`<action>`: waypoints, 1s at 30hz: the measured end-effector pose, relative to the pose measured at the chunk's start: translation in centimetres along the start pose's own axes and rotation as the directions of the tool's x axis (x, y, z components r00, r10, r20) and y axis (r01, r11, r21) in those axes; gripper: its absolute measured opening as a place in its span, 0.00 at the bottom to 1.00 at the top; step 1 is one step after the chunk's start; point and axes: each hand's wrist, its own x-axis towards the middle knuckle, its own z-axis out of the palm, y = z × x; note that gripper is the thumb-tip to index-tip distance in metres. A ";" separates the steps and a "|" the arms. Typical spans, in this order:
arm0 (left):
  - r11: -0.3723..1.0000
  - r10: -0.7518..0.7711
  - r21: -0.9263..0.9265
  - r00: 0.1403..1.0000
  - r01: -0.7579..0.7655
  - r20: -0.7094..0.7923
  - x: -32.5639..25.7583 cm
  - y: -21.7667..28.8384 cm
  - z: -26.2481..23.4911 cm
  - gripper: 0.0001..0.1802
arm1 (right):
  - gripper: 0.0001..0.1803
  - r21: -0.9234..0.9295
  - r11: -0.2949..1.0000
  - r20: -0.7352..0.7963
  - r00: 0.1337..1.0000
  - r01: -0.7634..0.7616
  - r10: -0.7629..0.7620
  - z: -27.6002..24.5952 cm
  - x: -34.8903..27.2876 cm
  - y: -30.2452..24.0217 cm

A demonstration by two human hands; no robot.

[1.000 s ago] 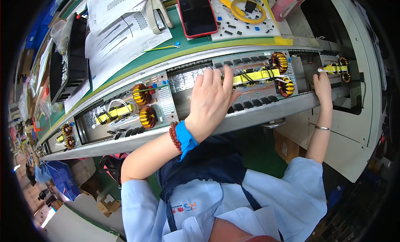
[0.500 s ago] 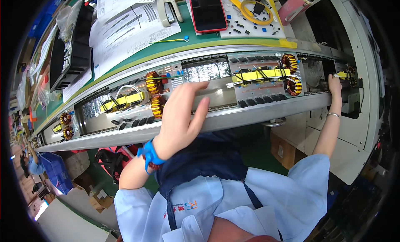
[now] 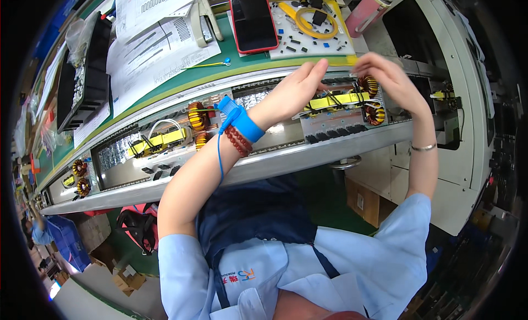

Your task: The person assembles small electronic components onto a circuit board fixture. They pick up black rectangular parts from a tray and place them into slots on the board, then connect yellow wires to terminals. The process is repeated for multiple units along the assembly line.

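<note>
A grey circuit board (image 3: 335, 123) lies in the metal conveyor rail, with a yellow-wrapped transformer (image 3: 335, 102) along its middle and a black-and-yellow toroid coil (image 3: 375, 116) at its right end. Above the board's far left part is my left hand (image 3: 297, 91), its visible fingers stretched out toward the far edge; some fingertips are hidden behind it. My right hand (image 3: 397, 84) hangs over the far right corner, beside the upper toroid coil (image 3: 368, 86). Its fingers are loosely bent and slightly blurred, and nothing shows in them. A blue wrist strap (image 3: 240, 122) is round my left wrist.
Another board with a yellow transformer (image 3: 159, 142) sits further left in the rail (image 3: 264, 157). Beyond it are a red-edged phone (image 3: 253, 22), a white tray of small parts (image 3: 308, 47), drawing sheets (image 3: 148, 61) and a black bin (image 3: 91, 72). A white machine (image 3: 467, 56) stands at the right.
My left hand has moved right, from the gap between boards to over the right-hand board. The right hand has come back left from the machine opening to that board's far right corner.
</note>
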 end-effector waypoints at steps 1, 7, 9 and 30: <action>1.000 0.001 0.018 1.000 -0.001 0.000 0.1 0.1 0.1 0.35 | 0.13 -0.037 0.999 0.114 0.993 -0.022 0.026 0.4 0.7 -0.2; 0.987 0.079 0.139 0.997 -0.076 -0.015 0.4 -0.5 0.2 0.34 | 0.16 -0.064 0.985 0.373 0.912 -0.158 0.170 1.0 3.2 0.4; 0.972 0.151 0.198 0.983 -0.129 -0.101 0.8 -0.4 0.5 0.32 | 0.16 -0.101 0.992 0.289 0.952 -0.076 0.102 1.1 3.4 0.6; 0.542 0.535 0.789 0.843 -0.289 -0.059 -4.0 -0.2 -1.5 0.18 | 0.17 -0.623 0.778 -0.101 0.995 -0.084 0.026 2.3 0.7 -0.6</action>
